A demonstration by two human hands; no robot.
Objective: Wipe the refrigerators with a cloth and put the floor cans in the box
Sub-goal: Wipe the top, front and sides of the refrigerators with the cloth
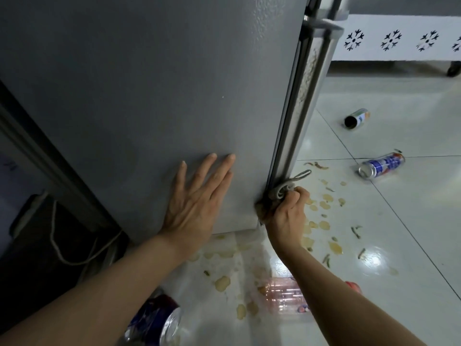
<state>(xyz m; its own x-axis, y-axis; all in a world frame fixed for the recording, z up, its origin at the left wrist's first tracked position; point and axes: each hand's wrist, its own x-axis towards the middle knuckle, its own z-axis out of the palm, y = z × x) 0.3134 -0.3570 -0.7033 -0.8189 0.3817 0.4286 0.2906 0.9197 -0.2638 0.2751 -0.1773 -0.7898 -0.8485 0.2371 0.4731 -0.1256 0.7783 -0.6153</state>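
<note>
A grey refrigerator [149, 83] fills the upper left of the view. My left hand [197, 198] lies flat and open against its side panel near the bottom. My right hand [287, 213] is closed on a grey cloth [282, 188], pressing it to the fridge's lower front corner by the door seal. Three cans lie on the tiled floor: a blue one [381, 166] at right, a green-and-white one [356, 118] farther back, and a dark blue one [154, 323] below my left forearm.
A clear plastic bottle with a red cap [282, 298] lies on the floor under my right forearm. Food scraps and peelings [324, 226] litter the tiles. A white cord [55, 233] hangs in the dark gap at left. A white patterned unit on wheels [399, 38] stands at back right.
</note>
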